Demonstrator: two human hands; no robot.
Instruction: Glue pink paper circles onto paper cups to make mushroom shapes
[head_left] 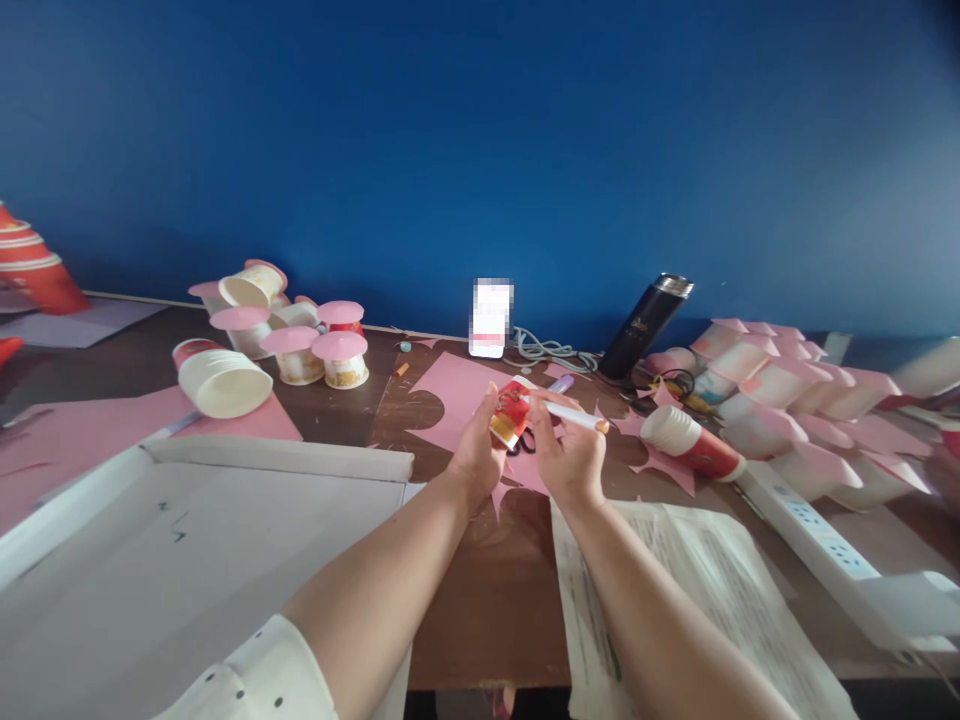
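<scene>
My left hand (480, 455) is closed around a small red and yellow paper cup (513, 408), held over the middle of the table. In my right hand (574, 455) is a white marker (570, 412) with an orange end. Its other end points at the cup's side; whether the tip touches cannot be made out. Below both hands lie a cut sheet of pink paper (450, 395) and dark-handled scissors (527, 443), partly hidden. A purple cap-like piece (561, 383) lies just behind the right hand.
Paper cups with pink discs (341, 346) stand left; more pink-topped cups (772, 400) crowd the right. A black flask (646, 325), a phone (490, 318) and cables line the wall. A white box lid (277, 452), stacked cups (694, 443) and a power strip (814, 540) flank my arms.
</scene>
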